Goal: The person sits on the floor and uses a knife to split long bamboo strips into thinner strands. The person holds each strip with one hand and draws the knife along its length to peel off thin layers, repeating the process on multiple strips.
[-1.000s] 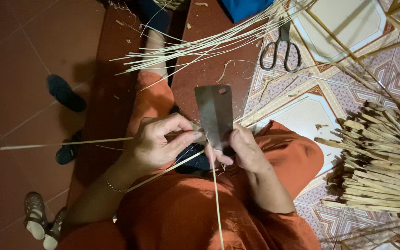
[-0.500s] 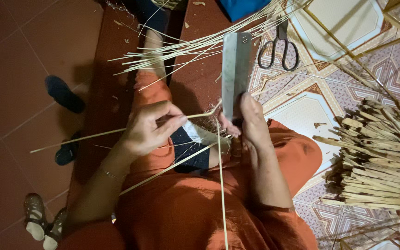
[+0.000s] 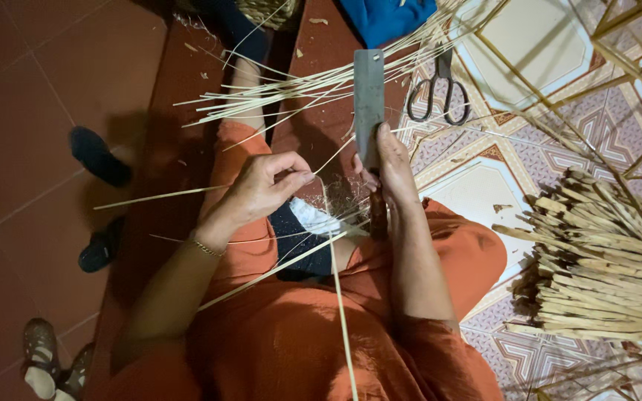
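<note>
Bamboo strip (image 3: 332, 186), pinched by left hand (image 3: 261, 189)

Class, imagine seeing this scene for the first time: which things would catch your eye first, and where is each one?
At the centre, the right hand holds a broad flat blade upright over the lap, while the left hand pinches a thin bamboo strip. A thick bundle of split bamboo sticks lies on the patterned tiles at right. Black scissors rest on the floor above, beside a fan of loose strips.
</note>
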